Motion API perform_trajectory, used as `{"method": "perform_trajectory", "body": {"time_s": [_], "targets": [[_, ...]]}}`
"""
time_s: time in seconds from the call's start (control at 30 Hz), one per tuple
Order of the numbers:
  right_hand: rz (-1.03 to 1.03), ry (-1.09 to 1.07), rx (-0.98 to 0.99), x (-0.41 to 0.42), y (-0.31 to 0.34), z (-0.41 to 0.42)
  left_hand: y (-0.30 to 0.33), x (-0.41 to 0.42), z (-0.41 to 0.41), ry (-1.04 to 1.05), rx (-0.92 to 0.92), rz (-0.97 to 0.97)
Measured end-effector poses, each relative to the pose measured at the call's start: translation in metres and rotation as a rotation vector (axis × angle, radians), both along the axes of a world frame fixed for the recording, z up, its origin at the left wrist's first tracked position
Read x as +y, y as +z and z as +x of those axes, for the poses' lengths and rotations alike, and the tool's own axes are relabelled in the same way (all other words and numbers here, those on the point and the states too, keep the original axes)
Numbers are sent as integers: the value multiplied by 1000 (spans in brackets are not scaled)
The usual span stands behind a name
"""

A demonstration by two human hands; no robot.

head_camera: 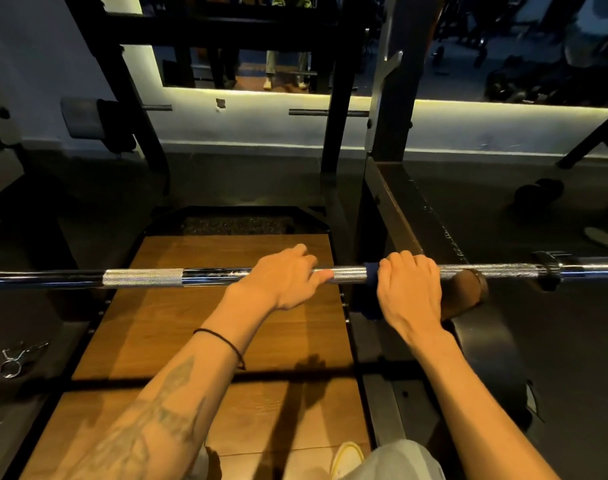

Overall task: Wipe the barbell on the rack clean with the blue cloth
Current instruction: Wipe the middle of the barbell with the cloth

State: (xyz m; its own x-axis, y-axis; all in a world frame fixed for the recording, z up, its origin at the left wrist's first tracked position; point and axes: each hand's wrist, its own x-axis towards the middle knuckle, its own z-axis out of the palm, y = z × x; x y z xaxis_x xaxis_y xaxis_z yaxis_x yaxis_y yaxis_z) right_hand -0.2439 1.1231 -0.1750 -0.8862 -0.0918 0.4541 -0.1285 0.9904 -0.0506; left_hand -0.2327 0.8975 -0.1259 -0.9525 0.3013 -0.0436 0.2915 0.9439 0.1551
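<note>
A chrome barbell with knurled sections runs level across the view from left to right. My left hand grips the bar near its middle, fingers curled over the top and thumb along the bar. My right hand grips the bar just to the right, wrapped round the blue cloth. The cloth shows at the left of that hand, circling the bar, with a flap hanging below. Most of the cloth is hidden under the palm.
A black rack upright and a side beam stand behind the right hand. Below lies a wooden platform. A spring collar clip lies on the dark floor at left. The bar's collar sits at right. A mirror lines the far wall.
</note>
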Motion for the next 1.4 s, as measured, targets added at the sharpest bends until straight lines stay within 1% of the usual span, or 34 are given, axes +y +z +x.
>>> {"method": "perform_trajectory", "body": {"time_s": [0.07, 0.1, 0.17, 0.23, 0.33, 0.4, 0.47, 0.57, 0.63, 0.7, 0.8, 0.87, 0.9, 0.97, 1.03, 1.13, 1.23, 1.33, 1.4], "targets": [[-30, 24, -7, 2, 3, 2, 0, 12, -11, 28, -132, -1], [-57, 34, -1, 1, 5, 3, 1, 15, -15, 40, -163, -4], [-96, 73, 23, -9, 10, 6, 1, 12, -18, 41, -185, 9], [-81, 138, 25, -31, 13, 8, 0, 10, -14, 19, -163, 6], [-34, 256, 21, -56, 8, 10, -6, 12, -2, -23, -27, 0], [-13, 322, 26, -49, 9, 8, -15, 11, 7, -39, 152, 3], [31, 314, 75, -31, 12, 7, -26, 9, 12, -33, 301, -9], [67, 171, 135, 3, 14, 3, -37, 9, 11, -15, 359, -4], [44, 37, 84, 13, 11, 4, -40, 9, 12, 6, 382, -5], [18, -53, 79, 3, 8, 3, -42, 10, 13, 32, 423, 9], [69, 25, 70, -39, 11, 6, -47, 12, 18, 25, 519, 82], [47, 114, 67, -57, 9, 14, -51, 14, 20, 17, 593, 130], [31, 155, 72, -59, 9, 16, -52, 14, 21, 17, 621, 146], [66, 244, 108, -48, 12, 17, -56, 15, 22, 21, 655, 154], [100, 253, 121, -27, 14, 12, -58, 15, 22, 23, 665, 156], [82, 88, 58, -3, 14, 3, -57, 13, 22, 21, 614, 132], [65, -54, 5, -12, 5, 3, -41, 8, 20, 6, 448, 90], [5, -42, -13, -46, 7, 10, -20, 4, 8, 18, 191, 106], [-7, 33, -25, -66, 7, 15, -7, 4, -2, 50, 8, 46]]}}
